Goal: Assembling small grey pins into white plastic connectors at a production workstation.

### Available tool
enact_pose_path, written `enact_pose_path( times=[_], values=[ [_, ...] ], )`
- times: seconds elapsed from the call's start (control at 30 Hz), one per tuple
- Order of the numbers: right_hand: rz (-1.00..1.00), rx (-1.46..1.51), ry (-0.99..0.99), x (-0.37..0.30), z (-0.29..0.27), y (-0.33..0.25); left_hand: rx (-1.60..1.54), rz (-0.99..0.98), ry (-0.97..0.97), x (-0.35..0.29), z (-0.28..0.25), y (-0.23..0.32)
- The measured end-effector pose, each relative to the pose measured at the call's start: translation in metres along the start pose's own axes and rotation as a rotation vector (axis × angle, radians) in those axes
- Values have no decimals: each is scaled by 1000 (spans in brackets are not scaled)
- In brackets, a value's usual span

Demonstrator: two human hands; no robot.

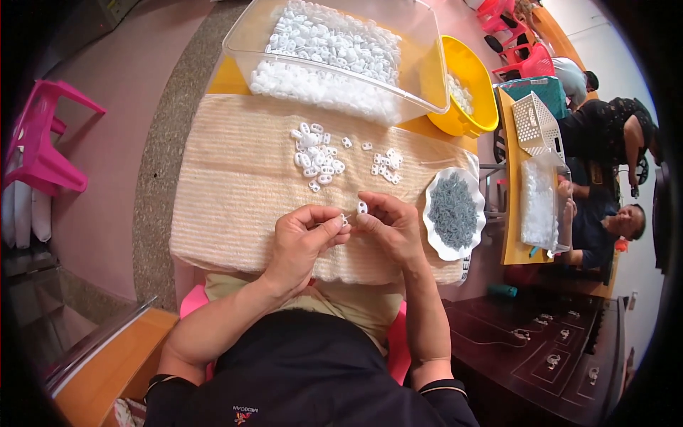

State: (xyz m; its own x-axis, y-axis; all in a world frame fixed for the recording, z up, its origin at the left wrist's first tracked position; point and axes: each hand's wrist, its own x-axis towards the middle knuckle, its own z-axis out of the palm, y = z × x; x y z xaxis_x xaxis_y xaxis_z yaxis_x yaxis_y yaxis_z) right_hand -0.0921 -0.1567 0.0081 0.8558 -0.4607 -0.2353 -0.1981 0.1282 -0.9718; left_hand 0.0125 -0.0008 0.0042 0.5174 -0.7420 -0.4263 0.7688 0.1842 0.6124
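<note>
My left hand [302, 242] pinches a small white plastic piece [344, 220] between thumb and fingertips. Close beside it, my right hand [395, 226] grips a white oval plastic piece with two holes [362, 207]. Both hands are over the near part of a striped beige towel [228, 185]. Beyond them lies a loose pile of similar white oval pieces [317, 155]. To its right are several smaller white square pieces [388, 165]. A scalloped white plate [448, 252] by my right hand holds many small grey pieces [454, 208].
At the towel's far side stand a clear bin [420, 99] of white pieces and a yellow basin [482, 92]. A pink stool [43, 142] is at far left. On the right, people sit by another table [514, 235] with a white basket [535, 124] and a bin.
</note>
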Motion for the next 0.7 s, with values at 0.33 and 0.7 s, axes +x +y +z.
enact_pose_path(
  times=[0.33,0.7],
  values=[
    [10,71,57,-6,3,-3,8,-28,13,1,-2,-1],
    [-7,-19,54,-7,-3,1,28,-34,4,1,0,0]
  ],
)
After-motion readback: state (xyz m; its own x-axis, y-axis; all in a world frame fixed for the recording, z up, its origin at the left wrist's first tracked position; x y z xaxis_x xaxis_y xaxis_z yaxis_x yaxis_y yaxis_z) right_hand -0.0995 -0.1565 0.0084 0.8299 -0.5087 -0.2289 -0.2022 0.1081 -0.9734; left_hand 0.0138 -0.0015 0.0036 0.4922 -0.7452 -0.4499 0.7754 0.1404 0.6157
